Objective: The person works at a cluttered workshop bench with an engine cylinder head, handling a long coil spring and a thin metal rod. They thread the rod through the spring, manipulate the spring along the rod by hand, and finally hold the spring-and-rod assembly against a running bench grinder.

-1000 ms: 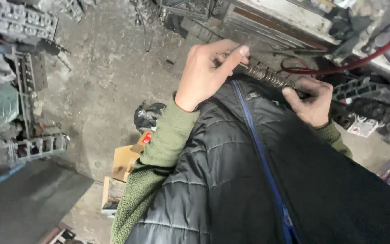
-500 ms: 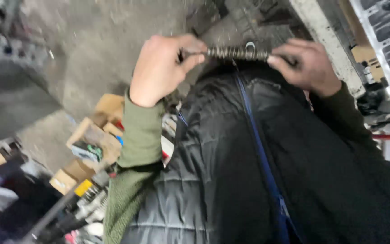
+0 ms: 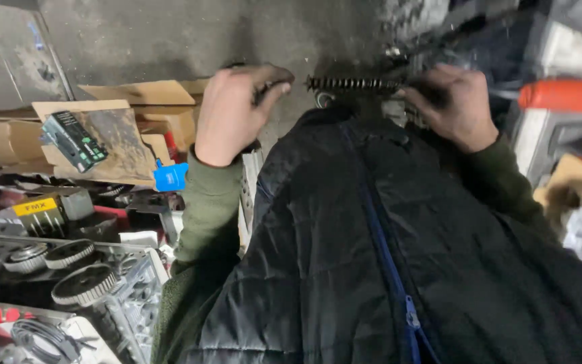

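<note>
Both my hands hold a dark metal rod with a coil spring around it (image 3: 353,84), level in front of my chest. My left hand (image 3: 234,111) pinches the rod's left end with thumb and fingers. My right hand (image 3: 454,104) is closed around the right end, which is hidden in the fist. Below the rod is my black quilted jacket (image 3: 372,256) with a blue zipper, and green sleeves cover both arms.
Flattened cardboard boxes (image 3: 136,111) lie on the grey concrete floor at left, one with a small dark box (image 3: 72,140) on it. Toothed gear wheels (image 3: 82,283) sit on a tray at lower left. A blue tag (image 3: 170,177) and an orange object (image 3: 567,94) are nearby.
My view has swung left and down over the floor; the cardboard and gears have come into view. Both hands keep holding the spring rod, now level in front of my chest.
</note>
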